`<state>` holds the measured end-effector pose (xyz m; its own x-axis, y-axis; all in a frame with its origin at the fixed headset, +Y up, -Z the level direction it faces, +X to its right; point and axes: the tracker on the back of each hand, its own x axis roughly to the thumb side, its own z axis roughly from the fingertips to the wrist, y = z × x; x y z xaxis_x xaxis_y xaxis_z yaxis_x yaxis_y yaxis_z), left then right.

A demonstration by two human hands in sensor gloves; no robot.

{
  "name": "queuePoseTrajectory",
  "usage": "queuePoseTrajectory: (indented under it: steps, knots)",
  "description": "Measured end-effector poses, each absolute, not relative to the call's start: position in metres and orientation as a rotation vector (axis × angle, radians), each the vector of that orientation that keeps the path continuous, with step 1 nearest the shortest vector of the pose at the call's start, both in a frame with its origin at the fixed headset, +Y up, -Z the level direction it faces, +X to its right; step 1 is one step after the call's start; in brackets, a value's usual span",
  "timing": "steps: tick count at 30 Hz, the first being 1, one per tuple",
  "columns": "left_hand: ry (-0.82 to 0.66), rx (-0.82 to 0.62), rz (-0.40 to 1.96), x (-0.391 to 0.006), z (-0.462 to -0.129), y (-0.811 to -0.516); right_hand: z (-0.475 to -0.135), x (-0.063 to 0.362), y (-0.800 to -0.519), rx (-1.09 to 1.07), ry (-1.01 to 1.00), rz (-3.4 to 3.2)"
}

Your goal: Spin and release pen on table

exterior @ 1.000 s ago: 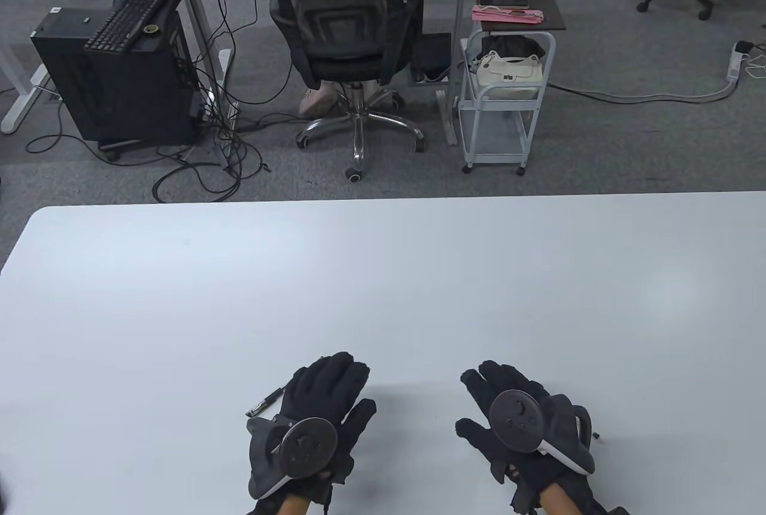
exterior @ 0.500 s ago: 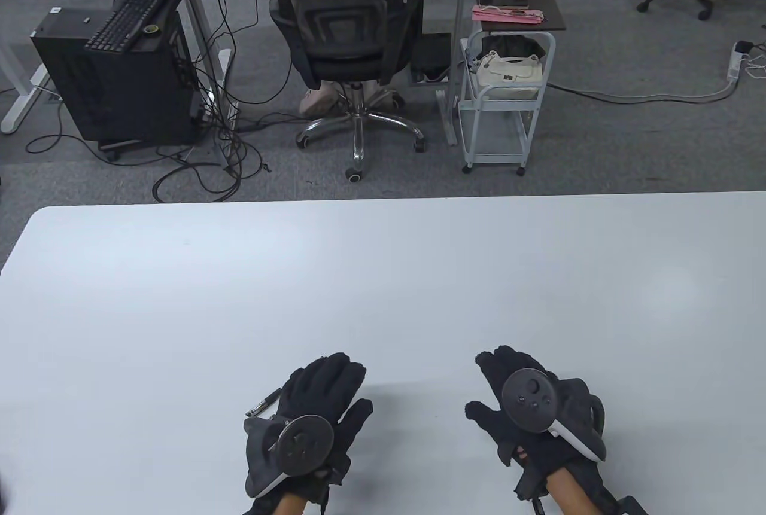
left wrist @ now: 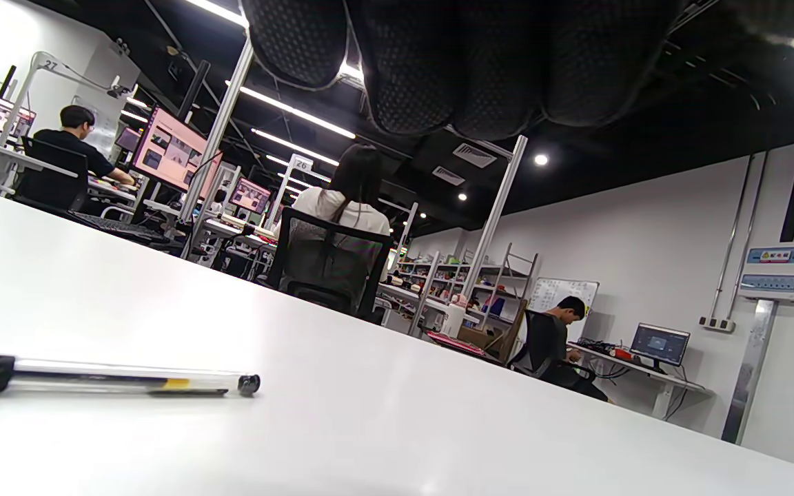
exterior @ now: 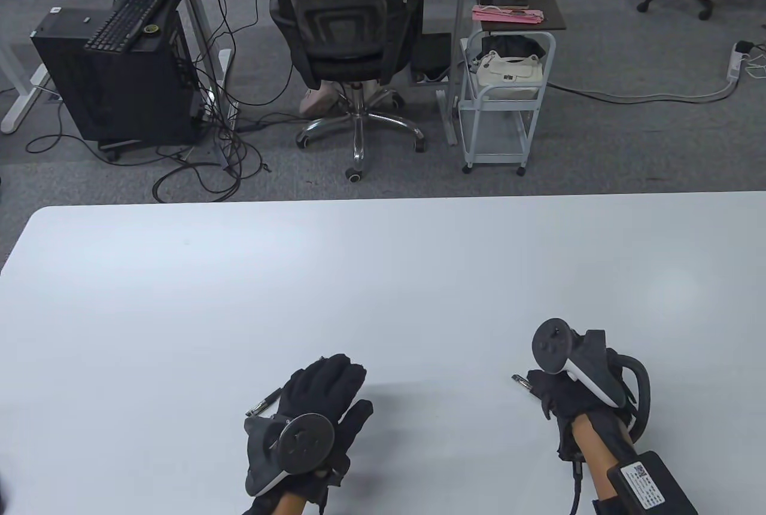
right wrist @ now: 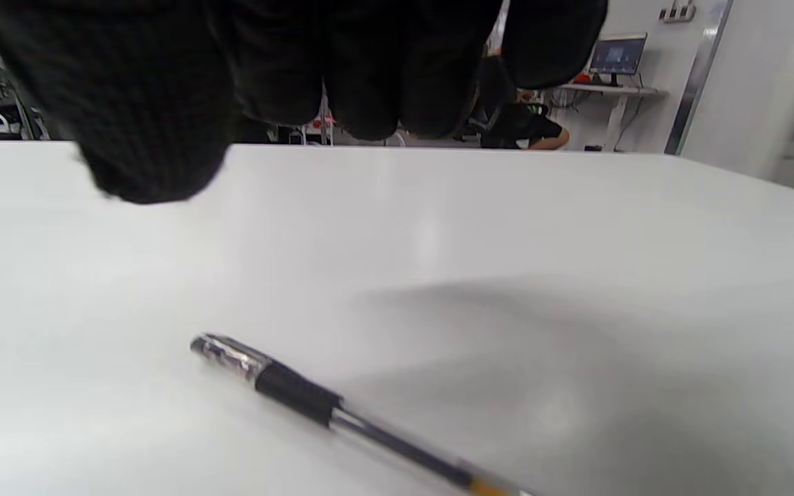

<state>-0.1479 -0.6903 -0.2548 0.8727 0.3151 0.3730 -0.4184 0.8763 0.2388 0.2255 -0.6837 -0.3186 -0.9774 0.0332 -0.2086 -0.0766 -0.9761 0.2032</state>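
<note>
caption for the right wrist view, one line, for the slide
Right hand's gloved fingers hang above a white table where a pen with a black grip lies flat, untouched.

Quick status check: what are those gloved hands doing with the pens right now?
Left hand flat on table, left pen beside it, untouched. Right hand hovers over right pen, which lies free. Nothing in the way.

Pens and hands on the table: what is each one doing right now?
Left pen: lying flat on the table, not held.
Right pen: lying flat below the right hand's fingers, not gripped.
Left hand: spread palm down, beside the left pen.
Right hand: tipped up over the right pen, holding nothing.
</note>
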Motion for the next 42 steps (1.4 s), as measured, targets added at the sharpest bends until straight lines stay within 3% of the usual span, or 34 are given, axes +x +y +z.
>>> queuePoseTrajectory:
  steps: [10,12,15,18,24,29,38,42]
  knots:
    - [-0.336,0.306,0.381,-0.147,-0.255,-0.691,-0.33,0.223,-0.749,-0.407,0.689,3.157]
    - [-0.337,0.306,0.383,-0.147,-0.255,-0.691,-0.331,0.22,-0.749,-0.426,0.602,3.184]
    - [-0.338,0.306,0.381,-0.147,-0.256,-0.691,-0.332,0.218,-0.748,-0.421,0.662,3.203]
    - [-0.34,0.307,0.382,-0.147,-0.256,-0.692,-0.334,0.208,-0.74,-0.413,0.593,3.244]
    - [-0.324,0.307,0.397,-0.151,-0.257,-0.692,-0.326,0.132,-0.707,0.173,0.321,3.278]
    - [-0.314,0.306,0.411,-0.154,-0.258,-0.692,-0.314,0.086,-0.715,0.53,0.345,3.297]
    - [-0.321,0.304,0.411,-0.152,-0.257,-0.693,-0.311,0.059,-0.753,0.654,0.52,3.381]
    - [-0.324,0.305,0.41,-0.152,-0.258,-0.693,-0.31,0.058,-0.752,0.66,0.485,3.376]
